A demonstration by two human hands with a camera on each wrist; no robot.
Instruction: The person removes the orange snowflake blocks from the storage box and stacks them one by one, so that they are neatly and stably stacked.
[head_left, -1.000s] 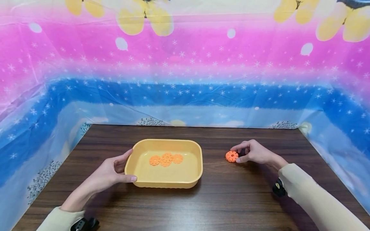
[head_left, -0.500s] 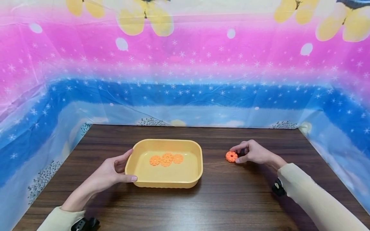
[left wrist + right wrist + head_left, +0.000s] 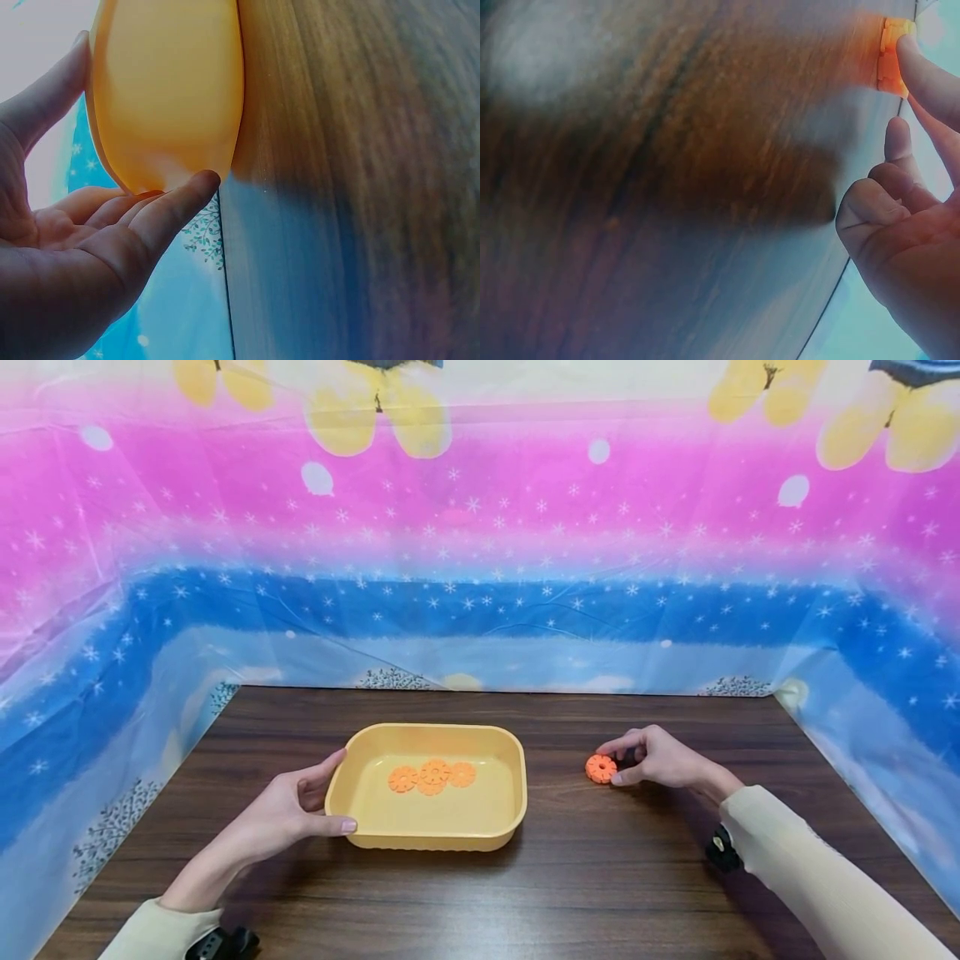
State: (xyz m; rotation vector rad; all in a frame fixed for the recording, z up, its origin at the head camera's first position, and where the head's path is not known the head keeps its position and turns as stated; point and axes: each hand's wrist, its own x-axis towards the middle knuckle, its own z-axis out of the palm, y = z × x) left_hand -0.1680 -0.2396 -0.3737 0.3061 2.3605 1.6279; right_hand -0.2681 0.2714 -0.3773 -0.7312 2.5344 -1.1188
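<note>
Your left hand (image 3: pixel 288 806) grips a yellow tray (image 3: pixel 427 842) by its nine o'clock end; the tray looks like smooth plastic, rectangular with well rounded corners. Your thumb lies over its rim at about eight o'clock, the other fingers at ten. On the floor of the tray, around its centre, are flat orange discs (image 3: pixel 461 774), notched at the edge like flowers, some overlapping.

At three o'clock from the tray, on the dark wood-grain table (image 3: pixel 450 902), is a thicker orange notched piece (image 3: pixel 592 770) with a hole in its middle. Your right hand (image 3: pixel 663 758) pinches it between thumb and index finger, the index at twelve o'clock of the piece and the thumb at four.

Whether this piece is one or several stacked, I cannot tell. In the right wrist view it is partly hidden behind your thumb and near the border; the table grain there is blurred. The left wrist view cuts off the tray's far part.
</note>
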